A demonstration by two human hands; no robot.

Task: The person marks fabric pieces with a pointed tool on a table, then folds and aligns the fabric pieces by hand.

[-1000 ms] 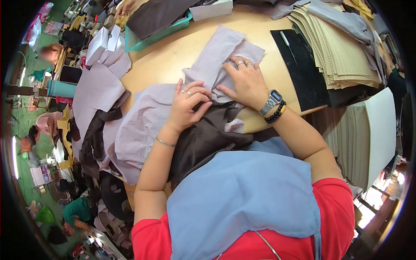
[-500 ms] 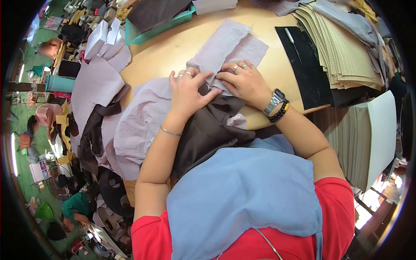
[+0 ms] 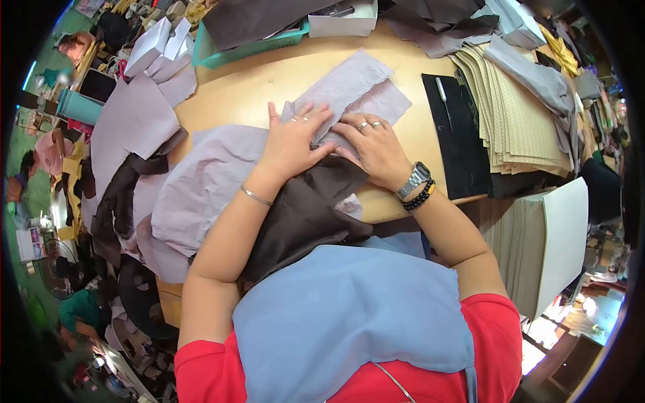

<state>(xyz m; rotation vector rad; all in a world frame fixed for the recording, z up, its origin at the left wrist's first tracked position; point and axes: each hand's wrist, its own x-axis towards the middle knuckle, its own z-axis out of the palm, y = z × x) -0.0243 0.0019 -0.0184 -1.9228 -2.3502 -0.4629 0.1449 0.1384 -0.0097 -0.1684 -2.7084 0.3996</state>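
Two hands are working over a folded lilac piece on the desk.
The left hand (image 3: pixel 295 141) is lying spread on the lilac piece (image 3: pixel 349 79), thumb pointing toward the other hand; ideally it is pressing lightly and evenly, keeping the layers from creeping. Dark brown cloth (image 3: pixel 306 201) is bunching below both hands on the desk (image 3: pixel 406 70); smoothing it away from the fold should be helping. The right hand (image 3: pixel 369 144) is bending its fingers close together over the fold; whether they are pinching, I cannot tell. Compared with one second earlier, the left hand is resting flatter instead of lifting its fingers, and the right hand is curling rather than spreading.
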